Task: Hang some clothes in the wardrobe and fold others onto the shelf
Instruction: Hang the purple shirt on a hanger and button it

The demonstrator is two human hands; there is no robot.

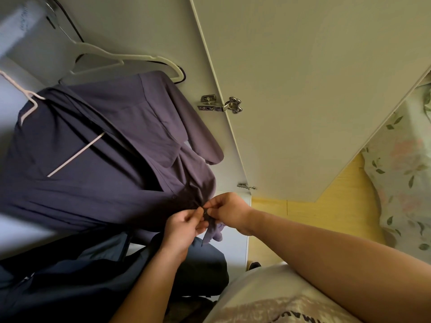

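Note:
A purple-grey shirt hangs on a white hanger inside the wardrobe, its collar up and one sleeve drooping to the right. My left hand and my right hand meet at the shirt's front placket, low on the garment. Both pinch the fabric edges between thumb and fingers, close together around a small dark spot that may be a button. A darker navy garment lies below the shirt, partly hidden by my left forearm.
An empty white hanger hangs above the shirt. The open white wardrobe door stands to the right, with metal hinges. Yellow wood floor and a floral bedcover lie further right.

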